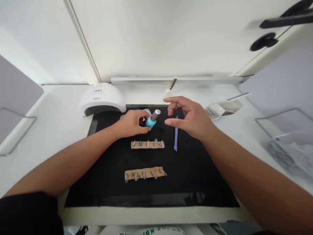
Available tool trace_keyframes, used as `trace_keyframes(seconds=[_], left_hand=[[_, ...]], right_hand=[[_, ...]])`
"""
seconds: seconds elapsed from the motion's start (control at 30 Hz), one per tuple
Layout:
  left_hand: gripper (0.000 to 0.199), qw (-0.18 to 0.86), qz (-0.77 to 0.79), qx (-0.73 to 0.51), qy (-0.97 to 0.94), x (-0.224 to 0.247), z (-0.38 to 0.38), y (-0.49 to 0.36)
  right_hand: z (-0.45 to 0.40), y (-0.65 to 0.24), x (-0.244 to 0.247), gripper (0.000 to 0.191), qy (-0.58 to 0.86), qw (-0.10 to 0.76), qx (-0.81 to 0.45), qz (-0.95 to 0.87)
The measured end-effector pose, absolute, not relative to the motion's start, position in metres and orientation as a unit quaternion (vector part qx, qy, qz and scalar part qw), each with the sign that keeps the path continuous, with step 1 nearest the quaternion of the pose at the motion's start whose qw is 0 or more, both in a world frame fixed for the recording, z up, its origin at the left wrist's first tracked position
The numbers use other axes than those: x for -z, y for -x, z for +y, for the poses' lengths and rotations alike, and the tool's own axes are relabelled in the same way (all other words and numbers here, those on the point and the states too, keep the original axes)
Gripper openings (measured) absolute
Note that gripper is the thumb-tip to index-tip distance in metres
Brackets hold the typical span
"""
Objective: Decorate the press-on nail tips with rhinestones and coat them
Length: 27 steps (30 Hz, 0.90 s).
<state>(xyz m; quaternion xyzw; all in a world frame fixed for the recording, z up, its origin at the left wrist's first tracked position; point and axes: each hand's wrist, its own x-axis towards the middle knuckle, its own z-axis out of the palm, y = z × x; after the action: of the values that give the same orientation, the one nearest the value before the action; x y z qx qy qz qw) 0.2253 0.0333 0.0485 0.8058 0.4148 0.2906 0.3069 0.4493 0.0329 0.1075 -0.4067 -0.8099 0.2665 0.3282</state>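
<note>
Between the thumb and fingers of my left hand (134,122) is a turquoise nail polish bottle (151,122) with a silver cap, tilted to the right. My right hand (187,117) hovers just right of the cap, its thumb and fingers apart with nothing between them. Below the bottle lies a tan strip (152,147) bearing several clear false nails, one of them turquoise. Nearer to me is a second tan strip (146,170) with several more clear nails. A purple stick tool (175,138) rests beneath my right hand, its upper end partly hidden.
A black mat (110,182) covers the middle of the white table (52,107). At back left stands a white nail lamp (104,98). Behind my right hand are a gold-capped bottle (172,85) and an open white box (222,109). A clear bag (290,150) lies far right.
</note>
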Motion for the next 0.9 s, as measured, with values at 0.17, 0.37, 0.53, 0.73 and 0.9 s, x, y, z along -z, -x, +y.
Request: trace_keyframes(seconds=[0.17, 0.37, 0.53, 0.73, 0.9], left_hand=[[0.016, 0.285, 0.377, -0.253, -0.844, -0.044, 0.040, -0.229], [0.017, 0.218, 0.379, -0.218, -0.872, -0.043, 0.041, -0.232], [0.023, 0.200, 0.384, -0.200, -0.879, -0.038, 0.040, -0.233], [0.023, 0.208, 0.388, -0.179, -0.880, -0.044, 0.040, -0.232], [0.027, 0.222, 0.390, -0.162, -0.879, -0.047, 0.041, -0.232]], right_hand=[[0.030, -0.468, -0.071, 0.050, 0.352, 0.387, -0.328, -0.787], [0.034, -0.455, -0.054, 0.036, 0.318, 0.375, -0.315, -0.811], [0.031, -0.445, -0.059, 0.021, 0.344, 0.359, -0.278, -0.822], [0.030, -0.439, -0.065, 0.009, 0.345, 0.333, -0.261, -0.838], [0.029, -0.438, -0.069, 0.008, 0.343, 0.335, -0.255, -0.840]])
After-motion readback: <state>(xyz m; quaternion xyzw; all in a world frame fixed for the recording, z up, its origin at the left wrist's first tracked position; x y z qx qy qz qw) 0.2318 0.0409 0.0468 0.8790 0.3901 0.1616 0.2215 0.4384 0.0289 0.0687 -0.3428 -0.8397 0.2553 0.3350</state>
